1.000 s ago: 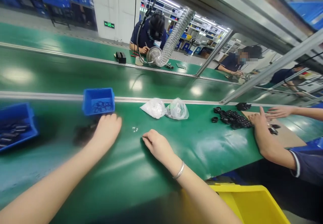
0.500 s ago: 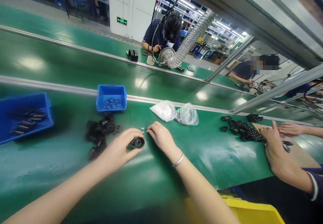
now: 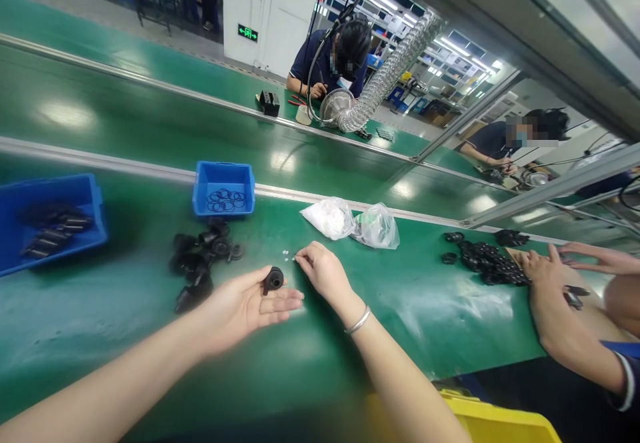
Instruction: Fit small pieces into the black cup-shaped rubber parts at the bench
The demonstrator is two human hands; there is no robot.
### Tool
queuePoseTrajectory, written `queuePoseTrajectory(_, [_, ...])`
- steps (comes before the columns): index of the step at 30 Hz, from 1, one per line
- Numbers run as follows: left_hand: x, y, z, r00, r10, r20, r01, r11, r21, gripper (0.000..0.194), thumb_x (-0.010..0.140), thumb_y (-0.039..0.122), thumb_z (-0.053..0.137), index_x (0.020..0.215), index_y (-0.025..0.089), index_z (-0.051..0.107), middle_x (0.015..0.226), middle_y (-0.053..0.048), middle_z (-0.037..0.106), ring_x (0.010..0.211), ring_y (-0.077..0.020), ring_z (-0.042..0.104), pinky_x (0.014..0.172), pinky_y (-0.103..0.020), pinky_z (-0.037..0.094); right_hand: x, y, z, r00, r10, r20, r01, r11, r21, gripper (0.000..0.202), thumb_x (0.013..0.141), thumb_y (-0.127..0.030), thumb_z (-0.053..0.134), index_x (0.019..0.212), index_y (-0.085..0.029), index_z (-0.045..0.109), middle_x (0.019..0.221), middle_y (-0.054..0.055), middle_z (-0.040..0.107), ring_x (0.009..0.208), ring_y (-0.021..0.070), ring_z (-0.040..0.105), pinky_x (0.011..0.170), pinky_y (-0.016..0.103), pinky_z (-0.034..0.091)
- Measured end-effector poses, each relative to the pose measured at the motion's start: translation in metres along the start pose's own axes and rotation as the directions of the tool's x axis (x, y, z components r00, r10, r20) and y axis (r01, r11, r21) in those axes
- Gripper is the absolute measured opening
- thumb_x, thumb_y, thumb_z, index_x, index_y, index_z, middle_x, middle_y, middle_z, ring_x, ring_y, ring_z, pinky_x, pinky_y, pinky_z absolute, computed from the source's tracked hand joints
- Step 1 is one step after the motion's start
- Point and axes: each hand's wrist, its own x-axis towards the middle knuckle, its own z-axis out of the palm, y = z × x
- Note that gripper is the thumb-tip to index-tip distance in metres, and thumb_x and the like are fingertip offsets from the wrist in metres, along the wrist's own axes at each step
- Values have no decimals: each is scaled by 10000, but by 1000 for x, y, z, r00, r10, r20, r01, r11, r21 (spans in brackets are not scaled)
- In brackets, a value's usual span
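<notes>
My left hand (image 3: 250,306) is turned palm up and holds a round black plastic part (image 3: 273,280) with a hole in its face, between thumb and fingers. Just right of it, my right hand (image 3: 317,266) pinches something tiny and whitish at its fingertips, too small to make out. A few small white pieces (image 3: 285,254) lie on the green table (image 3: 320,336) beside those fingertips. Left of my left hand sits a loose pile of black parts (image 3: 195,266).
A blue bin (image 3: 224,190) holds thin black rings; a larger blue bin (image 3: 95,216) holds dark cylinders. Two plastic bags (image 3: 327,218) lie behind my right hand. A co-worker's hands (image 3: 545,276) work at right, near a heap of black parts (image 3: 483,261). A yellow bin (image 3: 500,420) stands below the table edge.
My left hand has rolled palm up, turning the black part so that another face shows. My right hand stays pinched in nearly the same place. The view has shifted slightly.
</notes>
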Motion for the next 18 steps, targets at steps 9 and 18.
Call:
queuePoseTrajectory(9, [3,-4,0,999,-30,-43,31,999,11,287,935,371,474,947,91,535,1095,-267,676,865,-218,723,754,-279,570,-21,-9,-14,991,59,-121,-26,967,254,132,893,-235,573,800,-182,651,743,14,594,684,140,551,634,252,434])
queuePoseTrajectory(18, [11,-20,-6,964,266,2,-232,836,498,250,817,282,657,963,171,487,1097,-115,638,795,-190,698,570,-240,527,-60,-21,-15,956,292,-36,-214,773,597,159,879,-304,603,788,-191,667,753,17,599,660,130,536,581,237,423])
